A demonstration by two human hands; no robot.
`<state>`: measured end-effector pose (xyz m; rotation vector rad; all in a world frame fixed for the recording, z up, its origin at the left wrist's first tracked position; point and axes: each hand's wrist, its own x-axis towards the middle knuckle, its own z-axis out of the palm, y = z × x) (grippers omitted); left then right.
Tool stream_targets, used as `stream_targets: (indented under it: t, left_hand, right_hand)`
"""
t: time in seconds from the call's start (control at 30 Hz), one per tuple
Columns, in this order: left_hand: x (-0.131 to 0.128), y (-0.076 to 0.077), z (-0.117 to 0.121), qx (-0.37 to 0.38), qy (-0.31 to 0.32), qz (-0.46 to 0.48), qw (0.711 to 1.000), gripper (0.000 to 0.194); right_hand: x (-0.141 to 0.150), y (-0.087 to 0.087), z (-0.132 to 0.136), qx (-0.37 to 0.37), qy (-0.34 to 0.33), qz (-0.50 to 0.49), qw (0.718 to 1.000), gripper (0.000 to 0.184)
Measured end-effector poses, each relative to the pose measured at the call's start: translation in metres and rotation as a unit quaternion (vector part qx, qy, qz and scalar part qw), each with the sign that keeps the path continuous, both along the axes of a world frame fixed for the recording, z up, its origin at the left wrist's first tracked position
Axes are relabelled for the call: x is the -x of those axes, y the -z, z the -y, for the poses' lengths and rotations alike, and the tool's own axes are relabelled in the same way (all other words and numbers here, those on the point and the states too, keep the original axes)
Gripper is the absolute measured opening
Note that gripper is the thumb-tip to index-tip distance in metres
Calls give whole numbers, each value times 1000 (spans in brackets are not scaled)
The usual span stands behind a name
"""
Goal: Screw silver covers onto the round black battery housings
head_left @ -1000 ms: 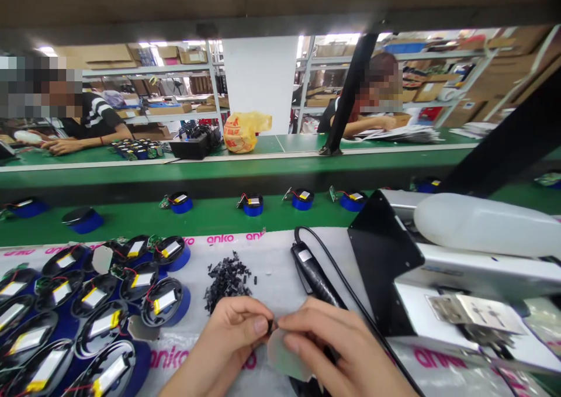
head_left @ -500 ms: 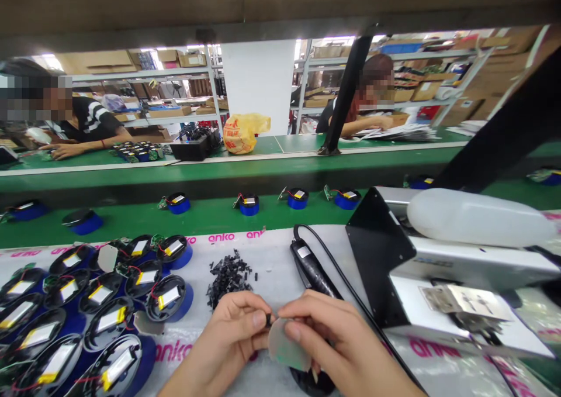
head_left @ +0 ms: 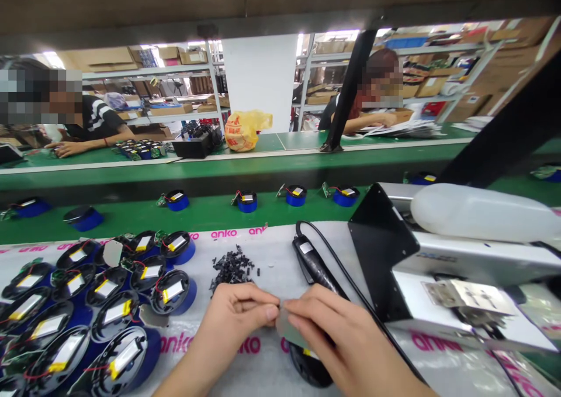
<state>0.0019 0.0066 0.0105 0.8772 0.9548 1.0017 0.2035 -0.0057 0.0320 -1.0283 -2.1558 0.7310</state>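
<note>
Thumb and fingers of my left hand (head_left: 241, 315) are pinched at the left edge of a thin greyish disc (head_left: 288, 328); whatever is between the fingertips is hidden. My right hand (head_left: 328, 321) grips this disc between thumb and fingers, covering much of it. Beneath the right hand is a round black housing (head_left: 309, 369) with a bit of yellow showing, partly hidden. Just beyond my left hand lies a pile of small black pieces (head_left: 231, 268). A black corded handheld tool (head_left: 319, 267) lies behind my right hand.
Several blue-and-black round housings (head_left: 173, 294) with batteries and wires crowd the left. A metal machine (head_left: 438, 256) with a white rounded top stands at right. More housings (head_left: 295, 197) sit on the green strip (head_left: 210, 207). Two people work across the bench.
My fingertips have come closer together at the disc, and the small black piece seen in my left fingers is now hidden. The disc has turned more edge-on. The view has shifted slightly.
</note>
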Motion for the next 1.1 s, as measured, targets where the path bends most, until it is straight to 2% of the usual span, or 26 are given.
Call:
stream_targets:
  t: [0.27,0.4,0.53,0.6,0.7,0.8,0.87,0.9,1.0,1.1]
  left_hand:
    - [-8,-6,2,5,-27,-11,1000,28]
    - [-7,-14,3,-19,-40,-50,998,22]
    - [-9,-19,7,-32,-68,-66,995,17]
    - [-9,-20,9,-52,-49,-75,995,18]
    - [-7,-22,13,-118,-19,-125,985,28]
    - [-4,-20,16,-165,58,-204,963,70]
    - [-5,-15,17,-178,121,-226,950,92]
    - [-6,-13,17,-182,142,-228,946,94]
    - [-12,-9,16,-190,167,-219,942,79]
    - [-14,-7,17,-157,194,-142,958,62]
  right_hand:
    - [2,-2,3,-24,22,23,999,28]
    - [3,-7,8,-66,18,90,994,21]
    - [-4,-6,10,-155,32,164,974,43]
    - [-9,-4,8,-174,52,173,968,47]
    - [-17,-8,4,-99,38,141,984,60]
    - [-24,-19,-1,-9,30,106,994,51]
    - [-26,-26,-2,16,47,92,995,41]
    - [-26,-30,-2,19,55,84,995,38]
    - [-22,-36,5,17,45,82,995,38]
    - [-14,-36,21,-1,28,97,995,46]
